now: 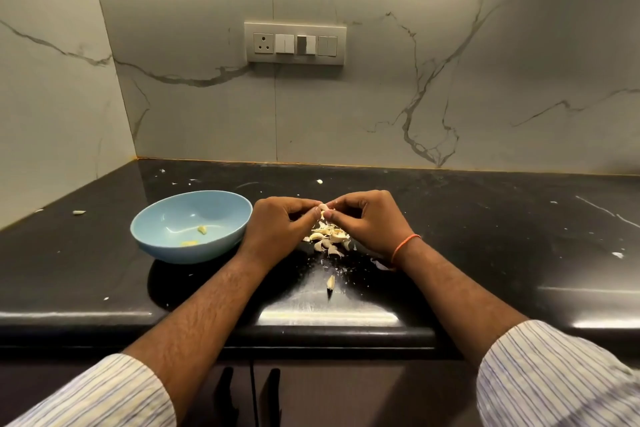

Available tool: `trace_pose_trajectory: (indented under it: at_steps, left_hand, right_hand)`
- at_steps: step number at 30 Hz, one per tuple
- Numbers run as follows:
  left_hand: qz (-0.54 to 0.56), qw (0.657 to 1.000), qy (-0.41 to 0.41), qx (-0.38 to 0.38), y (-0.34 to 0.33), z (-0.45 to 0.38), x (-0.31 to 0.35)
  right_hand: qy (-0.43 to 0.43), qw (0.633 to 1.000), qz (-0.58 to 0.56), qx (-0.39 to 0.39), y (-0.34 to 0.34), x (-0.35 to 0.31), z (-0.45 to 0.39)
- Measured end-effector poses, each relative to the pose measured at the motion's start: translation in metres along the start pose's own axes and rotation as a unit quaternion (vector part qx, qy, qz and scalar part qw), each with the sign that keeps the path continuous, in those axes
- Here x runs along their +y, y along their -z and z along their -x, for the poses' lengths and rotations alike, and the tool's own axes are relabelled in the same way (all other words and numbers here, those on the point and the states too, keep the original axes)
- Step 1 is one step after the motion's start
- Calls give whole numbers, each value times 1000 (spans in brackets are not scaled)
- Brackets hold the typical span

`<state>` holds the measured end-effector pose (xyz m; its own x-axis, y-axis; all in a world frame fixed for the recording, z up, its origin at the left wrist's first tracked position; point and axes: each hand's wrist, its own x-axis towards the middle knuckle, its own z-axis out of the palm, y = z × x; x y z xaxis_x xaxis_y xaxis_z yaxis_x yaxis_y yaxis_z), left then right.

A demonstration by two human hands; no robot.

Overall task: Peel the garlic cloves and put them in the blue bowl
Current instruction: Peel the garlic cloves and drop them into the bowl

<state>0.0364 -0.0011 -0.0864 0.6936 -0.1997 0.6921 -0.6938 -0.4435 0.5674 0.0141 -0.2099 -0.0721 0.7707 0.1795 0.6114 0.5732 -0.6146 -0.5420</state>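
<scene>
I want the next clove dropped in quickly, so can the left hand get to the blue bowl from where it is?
Probably yes. The left hand sits just right of the blue bowl, nothing lies between them, and the bowl's top is open. It is pinching a garlic clove together with the right hand.

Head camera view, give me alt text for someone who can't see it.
Both hands, left hand and right hand, pinch a garlic clove above a pile of cloves and skins on a black counter. A blue bowl holding two peeled pieces sits left.

striped white sleeves (561, 374), orange wrist thread (403, 246)
</scene>
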Motion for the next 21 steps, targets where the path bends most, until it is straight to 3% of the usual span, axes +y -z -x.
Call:
trace_pose_trajectory:
  at_steps: [6, 11, 21]
  left_hand:
    - [15, 999, 41, -21, 2, 0, 2]
    - [48, 995, 76, -39, 2, -1, 4]
    - [52, 996, 48, -49, 1, 2, 4]
  right_hand:
    - [45, 997, 58, 25, -6, 4, 0]
    - [10, 1000, 0, 23, -2, 4, 3]
    - [2, 999, 17, 34, 2, 4, 8]
